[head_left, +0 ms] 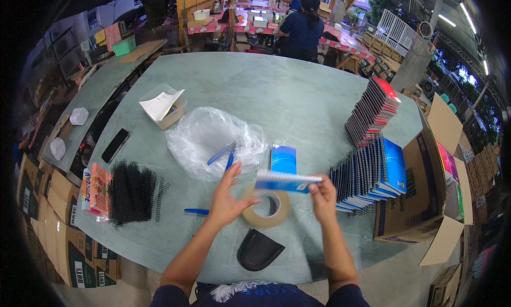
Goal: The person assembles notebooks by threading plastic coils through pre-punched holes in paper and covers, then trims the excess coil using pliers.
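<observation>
Here in my right grip [322,194] is a thin, rectangular notebook with a blue cover and a pale page edge [290,183], pinched at its right-hand end, fingers and thumb together on that one corner. It's up above the grey-green counter [314,94], tilted nearly edge-on to me, and blurred enough that I can't tell whether a coil runs along its spine. My left grip [226,200] is off to the side, fingers and thumb spread apart with nothing between them, right by the wide roll of tan packing tape [285,214]; whether the thumb brushes that roll I can't say. Now, the feel of this thing: light, I'd judge, with a cover that bends a little and loose leaves that could fan or slip if squeezed at one corner only. The cover looks glossy, so likely slick. Best hold, I reckon, is flat across both covers near the spine, with the free end steadied too, and no hard pinch that might crease a corner. Just beyond it lies another blue-covered notebook [283,158], flat on the counter, beside a crumpled clear plastic bag [205,134] with a blue-handled hand tool [226,154] on it. Over to my right, a leaning row of blue, black-coiled notebooks [394,166] stands near an upended brown cardboard box [412,192].
</observation>
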A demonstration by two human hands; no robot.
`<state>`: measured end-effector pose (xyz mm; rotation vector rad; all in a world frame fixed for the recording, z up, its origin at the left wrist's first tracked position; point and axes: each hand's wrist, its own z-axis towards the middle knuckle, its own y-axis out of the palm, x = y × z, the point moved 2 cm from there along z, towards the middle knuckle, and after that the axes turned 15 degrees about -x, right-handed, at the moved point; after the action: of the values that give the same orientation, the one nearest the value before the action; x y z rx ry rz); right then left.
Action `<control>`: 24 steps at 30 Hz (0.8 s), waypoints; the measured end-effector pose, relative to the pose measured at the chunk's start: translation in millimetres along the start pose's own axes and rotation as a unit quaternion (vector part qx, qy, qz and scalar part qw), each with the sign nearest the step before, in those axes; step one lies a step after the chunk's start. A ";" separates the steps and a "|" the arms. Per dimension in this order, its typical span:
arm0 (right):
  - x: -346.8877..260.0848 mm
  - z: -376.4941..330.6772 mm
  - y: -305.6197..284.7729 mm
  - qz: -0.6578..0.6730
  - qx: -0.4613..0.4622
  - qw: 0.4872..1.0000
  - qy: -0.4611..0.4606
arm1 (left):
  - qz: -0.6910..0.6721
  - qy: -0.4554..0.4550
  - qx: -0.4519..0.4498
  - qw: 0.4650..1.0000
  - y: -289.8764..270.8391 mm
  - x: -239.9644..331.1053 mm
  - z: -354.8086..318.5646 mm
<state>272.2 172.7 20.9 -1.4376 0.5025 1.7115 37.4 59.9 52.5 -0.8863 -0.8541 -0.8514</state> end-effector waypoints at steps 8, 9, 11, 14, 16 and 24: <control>-9.1 -14.5 39.7 -0.117 -0.047 0.992 0.009 | -0.060 -0.054 -0.243 0.967 30.6 -72.6 -6.1; -29.1 -5.7 46.9 -0.274 -0.002 0.959 -0.078 | 0.060 0.018 -0.226 0.972 25.4 -71.5 -9.3; -89.9 10.8 74.8 -0.344 -0.015 0.928 -0.144 | 0.056 0.026 -0.198 0.978 23.8 -76.7 -16.4; -79.5 13.2 103.2 -0.391 -0.094 0.907 -0.128 | 0.080 0.026 -0.186 0.979 15.5 -64.6 -21.4; -48.0 6.7 112.6 -0.353 -0.188 0.916 -0.029 | 0.145 -0.020 -0.204 0.968 -10.8 -39.4 -33.6; -89.6 29.1 95.9 -0.434 -0.119 0.881 -0.147 | 0.488 -0.245 -0.024 0.838 -148.8 -88.8 -135.8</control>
<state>179.1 109.0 93.9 -1.2399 -0.4904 1.2140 -94.1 -94.4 -33.3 -1.4257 -0.6663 0.2732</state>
